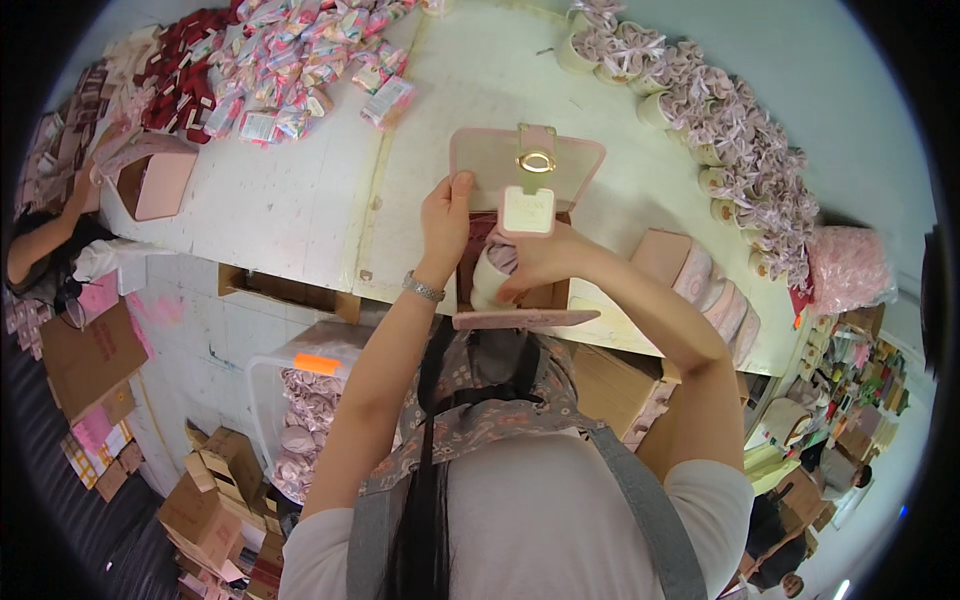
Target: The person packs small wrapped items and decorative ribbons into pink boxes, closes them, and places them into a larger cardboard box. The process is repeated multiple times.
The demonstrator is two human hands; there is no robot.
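A pink gift box [517,319] stands open at the table edge before me, its inside dark red. Its raised flap [487,161] carries a strap with a gold oval ring clasp [535,161]. My left hand [445,225] grips the box at its left side, thumb against the flap. My right hand [551,259] holds a cream cup [491,281] tilted in the box opening. Mauve fabric [502,253] fills the cup's mouth. A pink-framed square piece with a pale centre [529,210] hangs from the clasp strap, in front of my right hand.
Rows of cream cups with mauve fabric bows [720,127] line the back right. Pink boxes [660,255] stand at right, beyond my forearm. Wrapped packets [300,67] are heaped back left. A co-worker's arm [56,217] reaches a pink box [161,184]. A clear bin [262,390] stands below.
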